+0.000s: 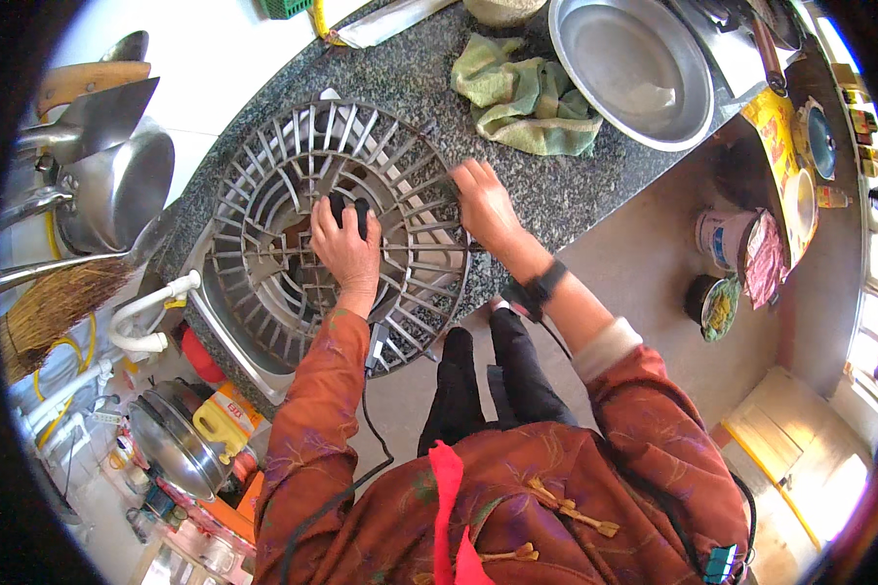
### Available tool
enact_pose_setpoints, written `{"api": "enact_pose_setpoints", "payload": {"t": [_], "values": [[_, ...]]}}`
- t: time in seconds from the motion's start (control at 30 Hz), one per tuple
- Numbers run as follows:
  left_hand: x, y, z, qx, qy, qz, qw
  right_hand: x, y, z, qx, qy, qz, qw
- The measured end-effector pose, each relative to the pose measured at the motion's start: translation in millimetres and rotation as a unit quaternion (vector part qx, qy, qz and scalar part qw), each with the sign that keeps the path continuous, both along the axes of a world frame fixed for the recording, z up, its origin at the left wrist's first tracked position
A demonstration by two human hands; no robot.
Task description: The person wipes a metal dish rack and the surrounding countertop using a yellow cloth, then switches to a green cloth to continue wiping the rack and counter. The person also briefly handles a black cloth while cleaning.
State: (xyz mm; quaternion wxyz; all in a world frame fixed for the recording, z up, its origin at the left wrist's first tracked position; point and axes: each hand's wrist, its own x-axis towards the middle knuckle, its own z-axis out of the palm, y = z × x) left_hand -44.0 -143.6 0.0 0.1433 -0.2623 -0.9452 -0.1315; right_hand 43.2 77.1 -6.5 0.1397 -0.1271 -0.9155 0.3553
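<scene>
A round metal rack with radiating bars (422, 252) lies over a sink (252, 365) set in the speckled stone counter (527, 186). At the rack's middle, my left hand (346, 245) holds a small black object, whose kind I cannot tell. My right hand (479, 197) is at the rack's right rim with its fingers bent; whether they grip the rim is unclear. Pale shapes show under the bars. A green checked cloth (530, 102) lies crumpled beyond my right hand, beside a wide metal basin (633, 69) that holds some liquid.
A white faucet (143, 314) stands at the sink's left edge. Metal pans (117, 190), a cleaver-like blade (106, 117) and a straw brush (66, 307) hang at the left. On the floor at the right are a bucket (721, 238) and a dark pot (699, 300).
</scene>
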Motion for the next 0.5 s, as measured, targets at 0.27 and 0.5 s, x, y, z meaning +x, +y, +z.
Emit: {"api": "enact_pose_setpoints", "payload": {"t": [0.27, 0.5], "values": [[4, -3, 0, -0.011, 0.011, -0.010, 1.000, -42, 4, 30, 0.016, 0.123, -0.016, 0.992], [3, 1, 3, -0.007, 0.014, 0.000, 1.000, 26, -10, 17, -0.008, -0.051, 0.010, 0.999]]}}
